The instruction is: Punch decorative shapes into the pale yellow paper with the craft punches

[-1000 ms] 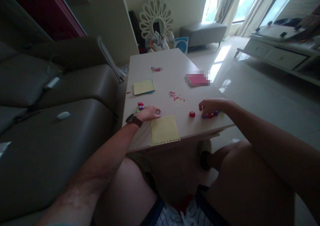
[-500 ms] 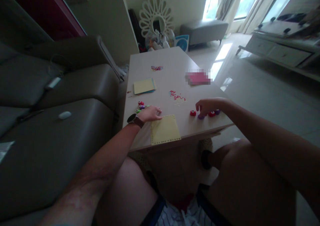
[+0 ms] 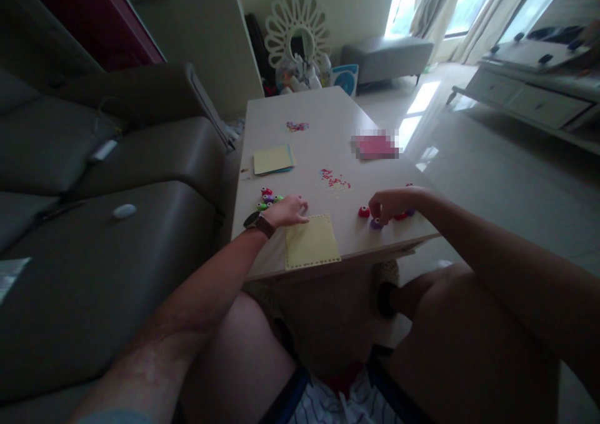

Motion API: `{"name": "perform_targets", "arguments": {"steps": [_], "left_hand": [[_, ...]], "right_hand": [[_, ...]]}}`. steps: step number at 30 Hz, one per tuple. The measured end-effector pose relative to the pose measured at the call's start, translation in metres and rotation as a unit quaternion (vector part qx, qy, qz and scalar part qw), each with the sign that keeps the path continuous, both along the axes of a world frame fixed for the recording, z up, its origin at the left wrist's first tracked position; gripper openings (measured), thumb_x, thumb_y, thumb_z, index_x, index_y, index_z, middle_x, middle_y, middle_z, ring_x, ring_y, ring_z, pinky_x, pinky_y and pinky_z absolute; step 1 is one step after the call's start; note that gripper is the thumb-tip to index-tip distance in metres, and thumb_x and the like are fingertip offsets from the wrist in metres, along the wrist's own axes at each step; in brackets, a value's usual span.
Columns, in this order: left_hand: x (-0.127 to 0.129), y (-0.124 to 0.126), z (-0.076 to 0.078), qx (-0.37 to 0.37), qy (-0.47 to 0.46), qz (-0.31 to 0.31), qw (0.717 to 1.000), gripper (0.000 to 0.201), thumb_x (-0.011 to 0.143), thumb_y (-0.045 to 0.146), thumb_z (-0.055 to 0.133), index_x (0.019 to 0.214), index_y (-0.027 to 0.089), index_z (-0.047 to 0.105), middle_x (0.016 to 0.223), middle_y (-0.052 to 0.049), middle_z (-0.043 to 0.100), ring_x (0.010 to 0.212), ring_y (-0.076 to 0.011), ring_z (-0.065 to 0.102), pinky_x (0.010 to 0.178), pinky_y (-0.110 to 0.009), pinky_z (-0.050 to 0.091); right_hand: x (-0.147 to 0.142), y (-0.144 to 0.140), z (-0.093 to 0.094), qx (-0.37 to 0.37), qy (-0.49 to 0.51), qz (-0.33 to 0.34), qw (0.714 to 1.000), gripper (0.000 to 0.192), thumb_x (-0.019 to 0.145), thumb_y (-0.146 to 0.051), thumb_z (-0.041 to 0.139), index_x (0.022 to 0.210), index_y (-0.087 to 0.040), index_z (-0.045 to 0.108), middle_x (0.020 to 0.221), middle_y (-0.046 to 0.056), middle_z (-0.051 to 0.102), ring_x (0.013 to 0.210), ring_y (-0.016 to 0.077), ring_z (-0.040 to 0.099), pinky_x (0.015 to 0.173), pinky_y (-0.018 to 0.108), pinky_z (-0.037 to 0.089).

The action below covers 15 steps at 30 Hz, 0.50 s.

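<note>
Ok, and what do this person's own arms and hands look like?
The left hand is ungloved; on that wrist is a dark, round-faced watch with a brown band. Pale grey-blue fabric, probably a sleeve edge, shows high on that arm. The right hand is ungloved too, with no watch or bracelet visible and no sleeve in view.

Remotely, I count two hands (image 3: 289, 211), one loose yellow sheet (image 3: 312, 242) near mid-frame, at least eight small eyed pieces (image 3: 364, 212), two scatters of bits (image 3: 297, 126), and one paper stack (image 3: 272, 160) left of centre.
</note>
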State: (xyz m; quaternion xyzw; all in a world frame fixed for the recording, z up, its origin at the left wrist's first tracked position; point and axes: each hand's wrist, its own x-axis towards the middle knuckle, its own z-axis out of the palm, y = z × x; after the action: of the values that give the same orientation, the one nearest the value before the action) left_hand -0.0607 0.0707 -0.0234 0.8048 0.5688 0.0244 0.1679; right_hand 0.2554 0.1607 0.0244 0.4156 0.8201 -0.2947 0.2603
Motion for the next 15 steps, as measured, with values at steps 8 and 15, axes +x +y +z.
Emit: {"name": "perform_targets", "arguments": {"steps": [8,15], "left_hand": [[0.007,0.003,-0.005,-0.061,-0.055,0.008,0.997,0.041,0.067,0.035,0.083,0.097,0.014,0.066,0.088,-0.005,0.063,0.076,-0.0172,0.055,0.065,-0.026,0.038],[0.009,0.004,-0.009,-0.134,-0.109,0.039,0.984,0.033,0.063,0.026,0.081,0.088,0.016,0.064,0.077,-0.002,0.064,0.069,-0.0155,0.055,0.062,-0.027,0.036]], "right_hand": [[-0.007,0.0,-0.018,-0.026,0.101,0.037,0.994,0.025,0.065,-0.014,0.072,0.089,-0.022,0.073,0.082,0.002,0.075,0.074,0.019,0.066,0.064,0.03,0.046],[-0.014,-0.005,-0.016,0.017,0.104,0.057,0.993,0.028,0.066,-0.014,0.072,0.093,-0.023,0.074,0.084,0.003,0.076,0.077,0.0213,0.068,0.07,0.032,0.048]]}}
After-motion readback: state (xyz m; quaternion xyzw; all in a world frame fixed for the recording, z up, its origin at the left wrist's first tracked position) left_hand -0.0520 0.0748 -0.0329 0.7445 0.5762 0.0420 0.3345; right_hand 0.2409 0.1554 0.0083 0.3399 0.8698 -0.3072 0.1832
